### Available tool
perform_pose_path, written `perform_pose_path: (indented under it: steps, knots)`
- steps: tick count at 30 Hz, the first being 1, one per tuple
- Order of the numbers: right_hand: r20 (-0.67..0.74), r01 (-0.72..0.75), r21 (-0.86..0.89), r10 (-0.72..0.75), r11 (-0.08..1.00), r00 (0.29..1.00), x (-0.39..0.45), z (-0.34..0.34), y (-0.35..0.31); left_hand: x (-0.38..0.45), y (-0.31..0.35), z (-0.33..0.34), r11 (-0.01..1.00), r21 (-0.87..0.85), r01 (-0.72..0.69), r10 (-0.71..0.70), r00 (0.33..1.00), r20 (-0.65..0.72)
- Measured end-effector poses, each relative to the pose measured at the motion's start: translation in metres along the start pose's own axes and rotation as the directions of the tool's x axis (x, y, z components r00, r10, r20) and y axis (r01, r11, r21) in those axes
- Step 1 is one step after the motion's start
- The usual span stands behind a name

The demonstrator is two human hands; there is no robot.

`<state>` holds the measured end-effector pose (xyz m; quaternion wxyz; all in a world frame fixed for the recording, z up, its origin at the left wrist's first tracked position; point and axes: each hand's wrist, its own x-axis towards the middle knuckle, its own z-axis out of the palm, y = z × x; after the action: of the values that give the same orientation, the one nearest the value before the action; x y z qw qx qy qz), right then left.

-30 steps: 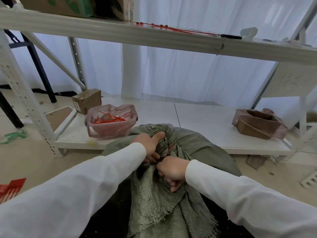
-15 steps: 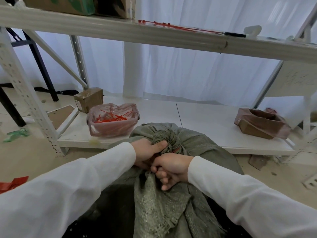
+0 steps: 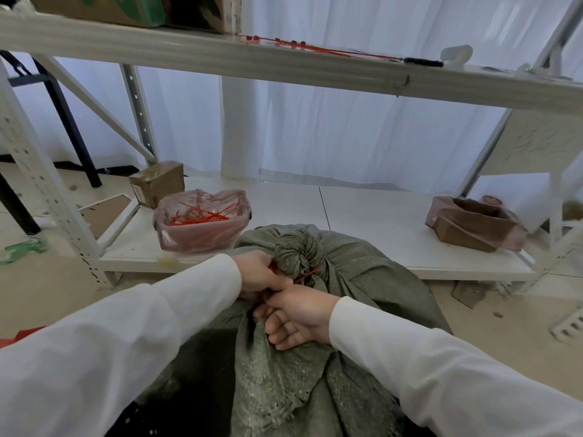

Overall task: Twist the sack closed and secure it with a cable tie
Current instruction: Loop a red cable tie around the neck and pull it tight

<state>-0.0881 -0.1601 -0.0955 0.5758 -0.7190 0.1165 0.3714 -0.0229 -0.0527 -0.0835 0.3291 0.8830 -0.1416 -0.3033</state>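
Observation:
A grey-green woven sack [image 3: 372,279] stands in front of me against the low shelf. Its mouth is twisted into a tight knob [image 3: 298,252] at the top. A red cable tie [image 3: 310,272] circles the neck under the knob. My left hand [image 3: 260,274] pinches the tie's end at the left of the neck. My right hand [image 3: 299,313] sits just below it, fingers curled around the tie's tail and a fold of sack cloth. Both arms wear white sleeves.
On the white lower shelf [image 3: 362,216] stand a plastic-lined bin of red cable ties [image 3: 202,220], a small cardboard box [image 3: 157,182] and a lined brown box [image 3: 473,223]. More red ties [image 3: 315,50] lie on the upper shelf. Steel uprights [image 3: 41,184] flank the left.
My left hand has let go of the twisted knob and dropped to the tie. The knob and red tie now show. My right hand has slid lower and toward me.

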Motion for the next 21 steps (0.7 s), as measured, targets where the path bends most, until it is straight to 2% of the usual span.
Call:
perform_pose_path:
  steps: [4,6,9,11,13,14,16,17,18,21]
  knots:
    - [0.009,0.032,-0.013,-0.032,0.999,0.999,0.003,-0.006,-0.01,0.002,0.003,-0.003,0.996,0.058,-0.061,0.067,0.992,-0.106]
    - [0.057,0.018,-0.043,-0.016,0.999,0.998,0.003,-0.01,-0.015,0.001,0.007,-0.004,0.987,0.142,-0.069,0.091,0.984,-0.151]
    - [0.076,0.0,-0.248,0.02,0.969,0.997,-0.003,-0.019,-0.026,0.0,0.009,-0.002,0.978,0.186,-0.094,0.133,0.968,-0.211]
    - [-0.009,-0.01,-0.415,0.007,0.91,1.0,-0.013,-0.03,-0.038,-0.001,0.009,-0.001,0.98,0.151,-0.128,0.157,0.967,-0.199]
    - [-0.175,0.01,-0.485,-0.108,0.874,0.979,-0.019,-0.048,-0.043,0.0,0.008,0.0,0.992,0.001,-0.125,0.124,0.983,-0.137]
    - [-0.284,0.087,-0.487,-0.252,0.869,0.925,-0.019,-0.058,-0.043,0.001,0.009,0.0,0.993,-0.043,-0.105,0.1,0.989,-0.108]
    - [-0.502,0.303,-0.479,-0.54,0.824,0.675,-0.018,-0.072,-0.04,0.003,0.009,-0.002,0.997,0.005,-0.076,0.076,0.994,-0.075]
    - [-0.541,0.389,-0.482,-0.616,0.785,0.573,-0.018,-0.073,-0.039,0.004,0.011,-0.003,0.997,0.036,-0.067,0.069,0.996,-0.065]
    - [-0.521,0.44,-0.497,-0.663,0.748,0.538,-0.017,-0.071,-0.039,0.004,0.012,-0.004,0.996,0.062,-0.065,0.068,0.996,-0.053]
    - [-0.249,0.399,-0.721,-0.749,0.566,0.614,-0.006,-0.057,-0.04,0.001,0.013,-0.002,0.993,0.081,-0.084,0.088,0.995,-0.039]
